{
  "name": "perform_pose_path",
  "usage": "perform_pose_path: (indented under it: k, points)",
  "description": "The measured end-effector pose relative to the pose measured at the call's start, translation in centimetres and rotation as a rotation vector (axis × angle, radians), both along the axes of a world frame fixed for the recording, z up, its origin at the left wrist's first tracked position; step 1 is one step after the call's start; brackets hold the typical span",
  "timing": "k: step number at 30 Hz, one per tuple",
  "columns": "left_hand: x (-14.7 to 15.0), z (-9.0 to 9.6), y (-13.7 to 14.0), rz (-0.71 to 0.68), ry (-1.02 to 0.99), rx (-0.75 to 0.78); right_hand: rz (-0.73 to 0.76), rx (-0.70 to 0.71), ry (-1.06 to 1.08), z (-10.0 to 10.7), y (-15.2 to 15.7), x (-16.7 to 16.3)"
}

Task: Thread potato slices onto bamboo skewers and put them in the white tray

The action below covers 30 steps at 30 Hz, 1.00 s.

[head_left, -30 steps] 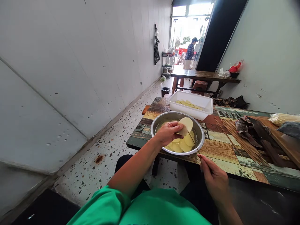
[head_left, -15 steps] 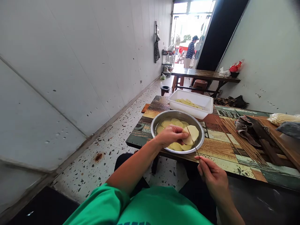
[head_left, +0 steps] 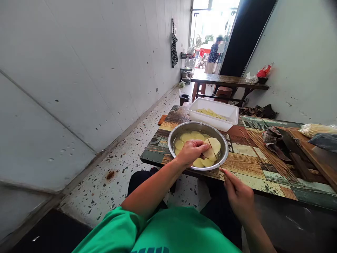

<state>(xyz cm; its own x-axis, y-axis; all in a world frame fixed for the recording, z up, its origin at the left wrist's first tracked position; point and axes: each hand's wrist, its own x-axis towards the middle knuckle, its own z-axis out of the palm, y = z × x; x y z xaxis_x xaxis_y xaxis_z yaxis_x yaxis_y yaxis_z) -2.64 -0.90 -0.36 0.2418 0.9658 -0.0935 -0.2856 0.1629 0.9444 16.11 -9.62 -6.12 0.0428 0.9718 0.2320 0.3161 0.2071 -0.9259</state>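
Note:
My left hand (head_left: 193, 151) pinches a pale yellow potato slice (head_left: 212, 147) above a metal basin (head_left: 172, 140). In my right hand (head_left: 238, 191) is a thin wooden skewer (head_left: 218, 161), gripped near its lower end. The skewer runs up across the face of the held slice; whether its tip pierces the slice I cannot tell. Below, several more potato slices (head_left: 195, 135) lie in water in the basin. My left fingers hide part of them.
Behind the basin, a white plastic tub (head_left: 229, 118) holds more slices. Loose skewers (head_left: 268, 154), a crumpled cloth (head_left: 272, 137) and a wooden board (head_left: 316, 156) lie on the patterned table (head_left: 242, 167) to the right. A person (head_left: 213, 52) stands by the doorway.
Both hands keep their hold on the slice and skewer. My right hand has shifted slightly, and its fingers are closed further along the skewer. The whole view has moved a little.

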Motion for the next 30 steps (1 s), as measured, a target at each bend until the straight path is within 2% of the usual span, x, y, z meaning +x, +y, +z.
perform_pose_path:
  k: [2, 3, 5, 7, 10, 11, 12, 14, 16, 17, 21, 22, 24, 26, 27, 30]
  points:
    - [0.2, -0.1, 0.0, 0.066, 0.041, -0.001, -0.194, 0.251, -0.235, -0.8, -0.2, -0.5]
    - [0.3, -0.1, 0.0, 0.086, 0.050, -0.005, -0.252, 0.302, -0.287, -1.0, -0.3, -0.7]
    - [0.5, -0.2, 0.0, 0.116, 0.048, -0.006, -0.270, 0.253, -0.209, -1.0, -0.5, -0.9]
    - [0.6, -0.3, 0.0, 0.139, 0.031, 0.003, -0.130, 0.005, 0.078, -0.3, -0.8, -0.8]
    - [0.6, -0.3, 0.0, 0.146, 0.019, 0.018, 0.252, -0.523, 0.611, 0.8, -0.9, -0.3]
    - [0.6, -0.3, 0.0, 0.139, 0.018, 0.018, 0.353, -0.641, 0.749, 1.0, -1.0, -0.1]
    - [0.6, -0.3, 0.0, 0.132, 0.017, 0.017, 0.420, -0.707, 0.849, 1.2, -1.0, 0.0]
    - [0.5, -0.3, 0.0, 0.126, 0.013, 0.015, 0.447, -0.721, 0.905, 1.2, -1.2, 0.1]
    - [0.6, -0.3, 0.0, 0.128, 0.005, 0.021, 0.373, -0.624, 0.751, 0.9, -1.5, -0.1]
    - [0.6, -0.4, -0.1, 0.131, -0.001, 0.027, 0.302, -0.522, 0.603, 0.7, -1.7, -0.3]
    - [0.9, -0.6, -0.2, 0.179, -0.025, 0.064, -0.097, 0.076, -0.139, -0.7, -2.0, -0.8]
    - [1.0, -0.7, -0.2, 0.192, -0.026, 0.074, -0.186, 0.167, -0.278, -1.0, -2.0, -0.9]
    - [1.0, -0.7, -0.1, 0.215, -0.019, 0.085, -0.296, 0.225, -0.398, -1.3, -2.0, -0.9]
    - [1.0, -0.7, -0.1, 0.230, -0.012, 0.086, -0.272, 0.148, -0.264, -1.1, -2.0, -0.8]
    - [1.0, -0.7, -0.2, 0.236, -0.009, 0.086, -0.199, 0.050, -0.115, -0.8, -2.0, -0.7]
    - [1.0, -0.5, -0.2, 0.244, -0.011, 0.087, 0.145, -0.432, 0.469, 0.5, -2.0, -0.3]
